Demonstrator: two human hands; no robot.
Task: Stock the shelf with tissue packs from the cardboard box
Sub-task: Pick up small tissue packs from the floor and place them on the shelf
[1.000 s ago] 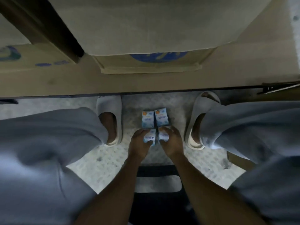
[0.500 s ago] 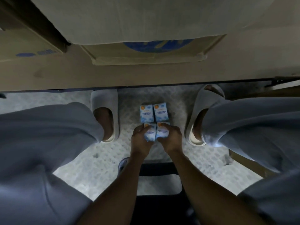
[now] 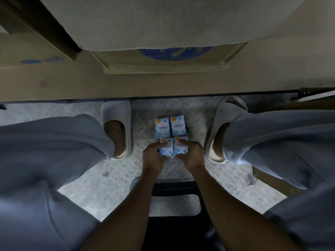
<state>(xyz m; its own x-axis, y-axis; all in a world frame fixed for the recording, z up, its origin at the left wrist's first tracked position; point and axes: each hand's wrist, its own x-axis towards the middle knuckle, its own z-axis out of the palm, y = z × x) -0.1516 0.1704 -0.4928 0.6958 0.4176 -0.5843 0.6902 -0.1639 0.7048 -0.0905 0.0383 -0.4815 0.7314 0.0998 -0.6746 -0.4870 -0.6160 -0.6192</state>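
Head view, looking straight down between the knees; light is dim.

Left to right along the floor, a pale speckled surface: left slipper, grey, toe pointing toward the shelf edge that crosses the frame above. Grey trouser leg covers the far left.

Centre of floor, between the two slippers: four tissue packs laid flat in a two-by-two block. Far left pack and far right pack lie side by side, touching, blue and white with an orange dot at the top corner; print is too small to read fully. Near left pack and near right pack sit just below them, edges touching the far pair.

Left hand: fingers curled and clamped on the near left pack, thumb side against its left edge. Right hand: fingers clamped on the near right pack, index laid across its top face. Cannot tell whether the near packs are lifted or resting on the floor.

Right slipper, toe angled outward, near the shelf edge. Right trouser leg beyond it.

On the shelf above: a cardboard box with a blue print, centre, under a large pale surface; another box at the left end.

A dark stool shows below the hands.
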